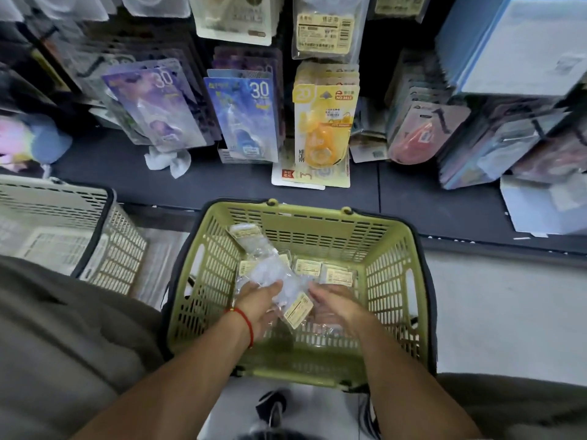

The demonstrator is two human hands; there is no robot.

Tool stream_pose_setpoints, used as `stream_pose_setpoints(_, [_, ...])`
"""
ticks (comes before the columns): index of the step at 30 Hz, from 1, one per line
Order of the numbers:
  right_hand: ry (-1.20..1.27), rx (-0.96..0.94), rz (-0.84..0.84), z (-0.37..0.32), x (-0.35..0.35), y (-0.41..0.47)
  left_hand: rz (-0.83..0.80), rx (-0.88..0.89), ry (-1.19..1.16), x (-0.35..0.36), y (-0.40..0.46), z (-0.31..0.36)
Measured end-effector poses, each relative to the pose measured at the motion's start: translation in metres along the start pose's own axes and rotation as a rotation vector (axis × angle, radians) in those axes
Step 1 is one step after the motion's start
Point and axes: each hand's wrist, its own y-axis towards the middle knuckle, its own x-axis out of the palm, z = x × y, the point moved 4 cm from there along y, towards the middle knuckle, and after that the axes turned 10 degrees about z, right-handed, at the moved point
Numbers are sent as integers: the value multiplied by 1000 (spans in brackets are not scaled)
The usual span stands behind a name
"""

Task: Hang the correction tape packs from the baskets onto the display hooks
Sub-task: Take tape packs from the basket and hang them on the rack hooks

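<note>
A green plastic basket (394, 281) sits on the floor in front of me with several clear correction tape packs (336, 273) lying in its bottom. Both my hands are down inside it. My left hand (259, 304) grips a bundle of clear packs (270, 271) that sticks up toward the far side. A pack with a cream label (298, 309) lies between my hands, and my right hand (333, 304) has its fingers curled around the packs beside it. Above, packs hang on display hooks: purple (158, 106), blue (247, 119), yellow (324, 122) and red (422, 134).
A cream basket (104, 236) stands to the left of the green one. A dark shelf ledge (222, 182) runs below the hanging packs, with a crumpled white scrap (168, 160) on it. Blue and white boxes (514, 46) fill the upper right. My knees frame the basket.
</note>
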Motion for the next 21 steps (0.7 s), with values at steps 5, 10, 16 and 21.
stream_pose_setpoints(5, [-400,24,538,19,-27,34,76,84,36,-18,1,9])
stream_pose_setpoints(10, [-318,156,515,19,-15,46,106,48,3,-34,1,13])
stream_pose_setpoints(16, [-147,71,382,5,-15,35,78,62,41,-36,3,18])
stream_pose_setpoints(21, [-362,-153,246,-41,-51,-16,110,254,194,-32,-2,30])
